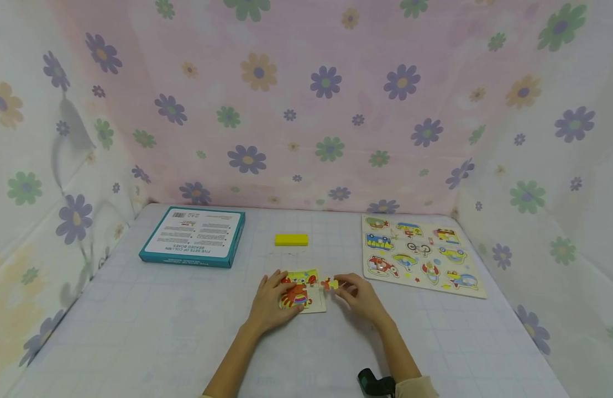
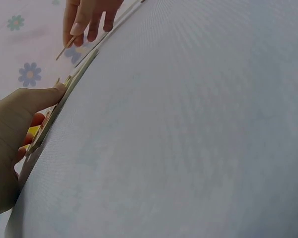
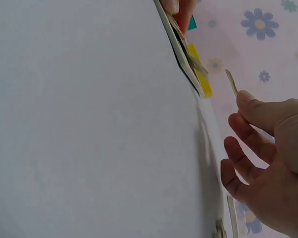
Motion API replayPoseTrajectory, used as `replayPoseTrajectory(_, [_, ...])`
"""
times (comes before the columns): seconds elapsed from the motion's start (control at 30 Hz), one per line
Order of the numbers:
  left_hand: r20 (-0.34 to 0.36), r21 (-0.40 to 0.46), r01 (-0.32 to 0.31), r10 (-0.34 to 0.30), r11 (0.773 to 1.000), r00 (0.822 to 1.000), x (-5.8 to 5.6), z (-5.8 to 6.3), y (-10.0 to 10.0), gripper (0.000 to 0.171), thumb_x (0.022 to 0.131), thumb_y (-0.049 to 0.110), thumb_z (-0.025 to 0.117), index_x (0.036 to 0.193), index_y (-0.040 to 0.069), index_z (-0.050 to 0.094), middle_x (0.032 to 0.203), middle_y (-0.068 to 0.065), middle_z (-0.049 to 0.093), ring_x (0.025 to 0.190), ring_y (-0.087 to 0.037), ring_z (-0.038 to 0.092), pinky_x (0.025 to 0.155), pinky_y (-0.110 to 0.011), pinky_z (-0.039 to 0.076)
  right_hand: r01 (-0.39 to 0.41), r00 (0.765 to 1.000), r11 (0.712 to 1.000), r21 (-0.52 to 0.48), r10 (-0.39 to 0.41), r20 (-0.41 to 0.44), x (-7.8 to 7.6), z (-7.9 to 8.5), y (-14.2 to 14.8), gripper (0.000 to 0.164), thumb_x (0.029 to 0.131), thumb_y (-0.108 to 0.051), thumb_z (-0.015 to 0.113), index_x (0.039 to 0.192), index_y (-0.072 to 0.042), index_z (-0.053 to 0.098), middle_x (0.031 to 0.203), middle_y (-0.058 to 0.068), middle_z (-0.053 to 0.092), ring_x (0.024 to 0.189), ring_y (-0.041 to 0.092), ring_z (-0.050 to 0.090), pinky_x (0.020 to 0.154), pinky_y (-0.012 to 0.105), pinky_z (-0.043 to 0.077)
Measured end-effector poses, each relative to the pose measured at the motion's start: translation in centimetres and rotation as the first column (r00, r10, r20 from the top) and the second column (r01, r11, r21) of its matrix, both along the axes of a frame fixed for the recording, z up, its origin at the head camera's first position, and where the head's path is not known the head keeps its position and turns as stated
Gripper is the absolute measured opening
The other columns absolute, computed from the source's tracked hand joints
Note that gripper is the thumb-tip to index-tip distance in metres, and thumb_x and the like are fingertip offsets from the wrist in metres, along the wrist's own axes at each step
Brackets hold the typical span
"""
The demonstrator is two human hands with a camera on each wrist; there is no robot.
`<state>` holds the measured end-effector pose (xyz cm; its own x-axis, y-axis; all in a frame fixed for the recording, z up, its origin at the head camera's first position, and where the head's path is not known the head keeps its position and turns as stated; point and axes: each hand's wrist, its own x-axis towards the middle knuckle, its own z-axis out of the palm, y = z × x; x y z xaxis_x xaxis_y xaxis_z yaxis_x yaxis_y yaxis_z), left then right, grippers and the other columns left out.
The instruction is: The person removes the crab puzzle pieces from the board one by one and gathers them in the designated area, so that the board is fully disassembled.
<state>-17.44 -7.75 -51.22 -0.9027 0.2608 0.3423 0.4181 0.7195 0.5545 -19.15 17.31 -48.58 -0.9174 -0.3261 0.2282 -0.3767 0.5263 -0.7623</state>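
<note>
A small jigsaw puzzle board (image 1: 313, 305) with a red and yellow picture lies on the table in the head view. My left hand (image 1: 270, 301) holds it at its left side, thumb along the near edge and fingers reaching over the picture. Part of the picture is hidden under that hand. Just off the board's right edge, my right hand (image 1: 358, 296) pinches a jigsaw piece (image 1: 329, 284), red and yellow, between thumb and forefinger. From the right wrist, the thin piece (image 3: 231, 81) shows edge-on above the table, the other fingers loosely bent below.
Behind the board lies a yellow block (image 1: 291, 240). A teal and white box (image 1: 193, 236) lies at the back left, and a wooden board with vehicle pictures (image 1: 405, 276) at the back right. A black object (image 1: 375, 382) is by the right sleeve. Flowered cloth (image 1: 306, 110) surrounds the table.
</note>
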Motion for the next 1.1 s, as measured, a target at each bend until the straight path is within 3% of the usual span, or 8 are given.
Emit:
replayPoseTrajectory(0.43, [-0.006, 0.003, -0.004, 0.004, 1.000, 1.000, 0.0, -0.1, -0.1, 0.050, 0.072, 0.040, 0.074, 0.111, 0.008, 0.069, 0.132, -0.014, 0.054, 0.131, -0.034, 0.040, 0.110, -0.056, 0.023, 0.144, 0.985, 0.987, 0.070, -0.150, 0.084, 0.9, 0.0, 6.3, 0.030, 0.087, -0.005, 0.064, 0.117, -0.003, 0.062, 0.105, 0.009, 0.064, 0.092, 0.022, 0.058, 0.076, 0.022, 0.050])
replayPoseTrajectory(0.73, [0.008, 0.012, 0.000, 0.000, 1.000, 1.000, 0.0, -0.1, -0.1, 0.051, 0.072, 0.039, 0.075, 0.111, 0.007, 0.069, 0.132, -0.015, 0.053, 0.131, -0.035, 0.040, 0.110, -0.056, 0.023, 0.086, 0.996, 0.986, 0.146, -0.080, -0.042, 0.7, -0.4, 7.4, 0.027, 0.083, 0.001, 0.067, 0.110, 0.000, 0.066, 0.098, 0.008, 0.065, 0.091, 0.025, 0.057, 0.076, 0.036, 0.052])
replayPoseTrajectory(0.9, [0.008, 0.010, -0.002, 0.002, 1.000, 1.000, 0.0, 0.0, 0.0, 0.051, 0.073, 0.039, 0.074, 0.112, 0.007, 0.069, 0.132, -0.015, 0.053, 0.131, -0.035, 0.039, 0.110, -0.056, 0.022, 0.099, 0.995, 0.973, 0.211, -0.094, -0.031, 0.7, -0.3, 7.5, 0.024, 0.083, -0.001, 0.067, 0.107, -0.003, 0.068, 0.101, 0.010, 0.061, 0.087, 0.020, 0.047, 0.067, 0.027, 0.041])
replayPoseTrajectory(1.1, [0.015, 0.002, -0.002, 0.002, 1.000, 1.000, 0.0, 0.0, 0.0, 0.052, 0.073, 0.040, 0.074, 0.113, 0.008, 0.068, 0.133, -0.015, 0.052, 0.132, -0.034, 0.038, 0.111, -0.055, 0.022, 0.092, 0.995, 0.966, 0.242, -0.098, 0.013, 1.0, 0.0, 8.0, 0.025, 0.082, -0.003, 0.068, 0.107, -0.005, 0.070, 0.104, 0.013, 0.058, 0.097, 0.029, 0.049, 0.077, 0.039, 0.042])
